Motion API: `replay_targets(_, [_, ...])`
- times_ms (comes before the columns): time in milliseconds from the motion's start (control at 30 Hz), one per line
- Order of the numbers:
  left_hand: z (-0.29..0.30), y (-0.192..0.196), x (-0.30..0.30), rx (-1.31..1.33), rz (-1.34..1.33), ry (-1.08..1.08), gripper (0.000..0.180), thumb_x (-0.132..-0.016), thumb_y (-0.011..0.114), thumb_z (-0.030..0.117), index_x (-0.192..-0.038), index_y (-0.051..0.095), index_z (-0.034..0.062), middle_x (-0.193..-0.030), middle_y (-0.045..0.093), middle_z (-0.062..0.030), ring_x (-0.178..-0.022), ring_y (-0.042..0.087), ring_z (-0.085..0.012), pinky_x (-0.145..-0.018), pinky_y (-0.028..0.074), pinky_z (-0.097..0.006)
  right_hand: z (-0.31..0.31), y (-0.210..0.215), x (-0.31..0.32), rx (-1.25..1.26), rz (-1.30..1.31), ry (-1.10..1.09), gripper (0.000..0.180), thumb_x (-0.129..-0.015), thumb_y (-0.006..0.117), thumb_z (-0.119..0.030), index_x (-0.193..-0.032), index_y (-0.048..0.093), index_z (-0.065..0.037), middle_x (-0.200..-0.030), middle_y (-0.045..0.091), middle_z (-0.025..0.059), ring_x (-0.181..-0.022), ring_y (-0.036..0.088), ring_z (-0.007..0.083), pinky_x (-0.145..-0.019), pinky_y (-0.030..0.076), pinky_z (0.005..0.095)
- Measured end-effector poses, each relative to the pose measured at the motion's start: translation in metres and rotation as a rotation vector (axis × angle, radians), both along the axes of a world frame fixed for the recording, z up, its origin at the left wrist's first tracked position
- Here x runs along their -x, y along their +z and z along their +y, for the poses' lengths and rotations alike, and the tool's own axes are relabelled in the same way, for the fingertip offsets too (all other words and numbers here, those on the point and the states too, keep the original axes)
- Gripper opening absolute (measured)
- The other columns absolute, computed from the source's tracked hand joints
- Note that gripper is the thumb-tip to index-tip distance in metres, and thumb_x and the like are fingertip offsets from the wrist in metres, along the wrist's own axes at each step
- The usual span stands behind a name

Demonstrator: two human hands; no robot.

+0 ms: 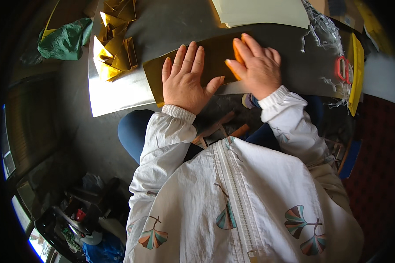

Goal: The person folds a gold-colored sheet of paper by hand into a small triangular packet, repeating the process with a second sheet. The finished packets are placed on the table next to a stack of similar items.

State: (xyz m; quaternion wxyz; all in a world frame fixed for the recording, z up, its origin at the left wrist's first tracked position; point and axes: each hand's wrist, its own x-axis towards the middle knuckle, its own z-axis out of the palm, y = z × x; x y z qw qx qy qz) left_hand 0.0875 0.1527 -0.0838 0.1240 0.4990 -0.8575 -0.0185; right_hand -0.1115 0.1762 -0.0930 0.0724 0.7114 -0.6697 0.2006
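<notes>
I see my left hand (185,78) lying flat, fingers spread and straight, palm down on a sheet of gold paper (215,55) that rests on a shiny metal board (118,94) across my lap. It grips nothing; it just presses the sheet. My right hand (258,65) sits just beside it on the same sheet, fingers curled around a small orange tool (237,53), of which only an edge shows between fingers and thumb. I cannot tell its exact shape. The two thumbs come close to each other at the near edge of the paper.

The gold sheet lies in the middle of the board, slanting up toward the right. To its left, a heap of folded gold paper pieces (114,44) sits on the board, and beyond that a crumpled green bag (66,40). At the far edge lies a stack of pale cream sheets (263,13). On the right, shredded silvery strips (327,33) trail by red-handled scissors (342,69) and a yellow sheet (357,72) standing on edge. My white jacket (241,206) with fan-leaf prints fills the lower view.
</notes>
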Motion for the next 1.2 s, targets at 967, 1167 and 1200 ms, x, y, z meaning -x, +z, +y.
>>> replay_targets(967, [0.003,0.001,0.002,0.005,0.169,0.040,0.082,-0.075,0.062,0.064,-0.141,0.049,0.0166,-0.151,0.040,-0.0086,-0.141,0.032,-0.0313,-0.115,0.018,-0.056,0.033,0.037,-0.016,-0.104,-0.069,0.250,0.070,-0.087,0.061,-0.045,-0.138,0.047,0.000,-0.148,0.039,0.0182,-0.103,0.058,0.0321,-0.108,0.030,0.0497])
replay_targets(1167, [-0.001,0.003,-0.016,-0.043,0.188,-0.015,0.079,-0.076,0.064,0.060,-0.139,0.050,0.0145,-0.149,0.042,-0.0076,-0.140,0.035,-0.0273,-0.114,0.021,-0.052,0.014,0.014,-0.033,-0.212,-0.031,0.223,0.073,-0.089,0.054,-0.054,-0.144,0.041,-0.007,-0.152,0.035,0.0118,-0.116,0.056,0.0295,-0.113,0.023,0.0473])
replay_targets(1200, [-0.001,0.004,-0.024,-0.009,0.177,-0.012,0.077,-0.076,0.065,0.059,-0.137,0.052,0.0135,-0.148,0.044,-0.0074,-0.138,0.037,-0.0257,-0.113,0.023,-0.050,0.015,0.013,-0.032,-0.221,-0.051,0.225,0.077,-0.089,0.053,-0.057,-0.146,0.038,-0.006,-0.154,0.033,0.0112,-0.119,0.055,0.0311,-0.114,0.022,0.0469])
